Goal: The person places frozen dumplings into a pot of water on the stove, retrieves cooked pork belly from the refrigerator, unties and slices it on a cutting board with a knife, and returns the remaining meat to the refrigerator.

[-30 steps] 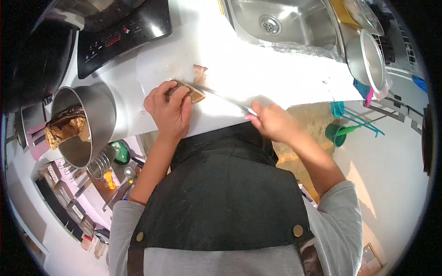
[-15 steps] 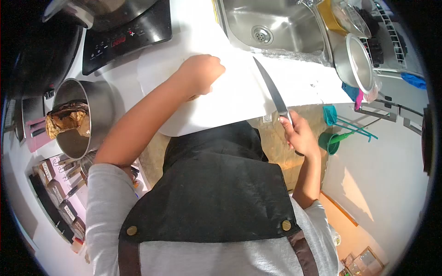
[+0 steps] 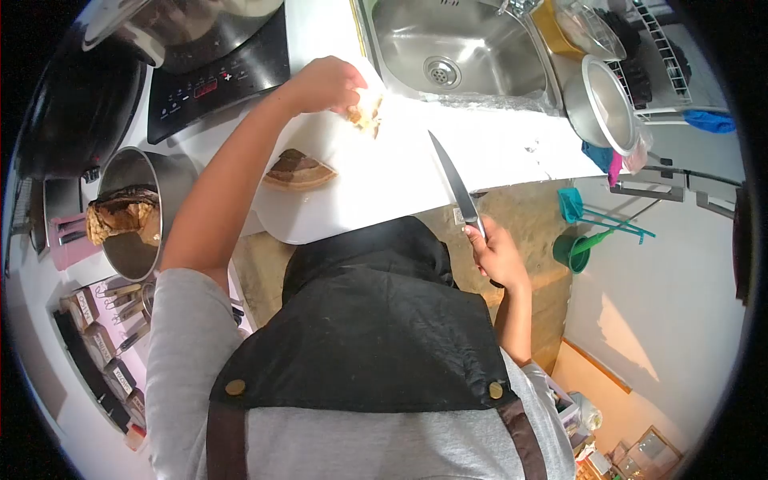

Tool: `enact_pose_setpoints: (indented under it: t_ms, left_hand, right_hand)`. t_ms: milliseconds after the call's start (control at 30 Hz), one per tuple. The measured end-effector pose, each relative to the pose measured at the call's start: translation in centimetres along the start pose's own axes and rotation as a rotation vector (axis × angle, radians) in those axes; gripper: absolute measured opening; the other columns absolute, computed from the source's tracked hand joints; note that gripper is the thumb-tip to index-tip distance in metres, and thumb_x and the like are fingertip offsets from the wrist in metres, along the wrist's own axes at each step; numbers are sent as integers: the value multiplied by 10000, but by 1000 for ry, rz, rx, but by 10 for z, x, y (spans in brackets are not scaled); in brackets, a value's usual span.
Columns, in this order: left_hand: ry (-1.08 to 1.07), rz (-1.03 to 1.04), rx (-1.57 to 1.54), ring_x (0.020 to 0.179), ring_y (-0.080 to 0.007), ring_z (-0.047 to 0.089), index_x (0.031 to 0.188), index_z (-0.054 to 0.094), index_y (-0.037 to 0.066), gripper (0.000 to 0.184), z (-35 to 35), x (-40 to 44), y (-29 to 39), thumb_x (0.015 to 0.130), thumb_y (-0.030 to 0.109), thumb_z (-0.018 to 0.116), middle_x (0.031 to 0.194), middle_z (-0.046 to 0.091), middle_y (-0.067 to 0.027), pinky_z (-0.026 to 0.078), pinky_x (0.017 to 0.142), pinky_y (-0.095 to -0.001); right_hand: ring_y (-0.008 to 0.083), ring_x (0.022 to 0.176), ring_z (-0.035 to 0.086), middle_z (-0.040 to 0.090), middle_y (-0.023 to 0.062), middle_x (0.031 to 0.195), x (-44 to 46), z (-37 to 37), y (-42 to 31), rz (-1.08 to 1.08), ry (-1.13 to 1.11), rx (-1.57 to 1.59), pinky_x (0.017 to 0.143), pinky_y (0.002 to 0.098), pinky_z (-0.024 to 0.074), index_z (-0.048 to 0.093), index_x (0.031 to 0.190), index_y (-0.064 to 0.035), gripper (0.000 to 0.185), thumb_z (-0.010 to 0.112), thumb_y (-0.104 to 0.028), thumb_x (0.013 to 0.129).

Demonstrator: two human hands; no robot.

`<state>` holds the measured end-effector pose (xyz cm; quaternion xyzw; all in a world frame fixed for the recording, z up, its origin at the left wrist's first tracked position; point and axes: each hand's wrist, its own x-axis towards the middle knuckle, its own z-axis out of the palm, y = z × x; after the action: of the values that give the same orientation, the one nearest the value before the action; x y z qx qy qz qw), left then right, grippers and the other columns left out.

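My left hand (image 3: 330, 84) is closed over the far part of the white cutting board (image 3: 308, 220), its fingers on a ragged pale-yellow food piece (image 3: 366, 114). Glare washes out part of that piece. Nearer to me on the board lies a brown, wedge-shaped food piece (image 3: 302, 171) with a darker top. Off the counter's front edge, my right hand (image 3: 498, 258) grips a kitchen knife (image 3: 454, 178) by its handle. The blade points up and away, with its tip over the white counter and apart from the food.
A steel pot (image 3: 172, 180) with browned, dark-edged food stands left. Behind it sit an induction cooktop (image 3: 248, 84) and a large pot (image 3: 208, 32). The sink (image 3: 488, 76) is at the back, with a metal bowl (image 3: 600, 104) on its right.
My left hand has moved back and left, lifting the pale-yellow piece and uncovering the brown wedge on the board. The knife in my right hand has shifted slightly toward me.
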<state>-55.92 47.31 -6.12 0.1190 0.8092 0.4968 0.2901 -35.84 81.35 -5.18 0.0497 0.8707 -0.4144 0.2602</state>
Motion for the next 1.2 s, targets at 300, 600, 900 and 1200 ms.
enact_pose_setpoints:
  t_ms: [300,600,900,1200]
  left_hand:
    - [780,-111,499,899,-301,625,1004,635,6,375,42,-112,-1,824,335,624,980,648,-172,478,801,-383]
    - [1001,160,246,839,-285,553,987,577,26,253,97,-123,-38,791,162,662,919,553,-133,447,754,-355]
    - [992,237,261,833,-270,563,983,590,42,285,93,-118,-51,739,138,701,912,567,-121,456,737,-328]
    - [970,40,426,961,-297,502,1081,520,13,626,91,-125,-29,602,281,821,1044,508,-144,399,870,-388]
  right_hand:
    - [272,582,546,510,139,594,-1,17,-30,88,-105,309,572,371,434,450,1116,-50,268,521,-194,902]
    - [474,802,562,590,274,911,31,77,-76,-262,-145,-286,719,543,436,401,1010,4,230,486,-158,871]
    - [460,695,576,595,262,762,37,77,-83,-274,-223,-344,639,534,450,424,968,17,226,519,-149,847]
    - [438,675,587,609,225,724,29,79,-79,-265,-61,-255,586,497,466,418,1010,-6,217,526,-115,857]
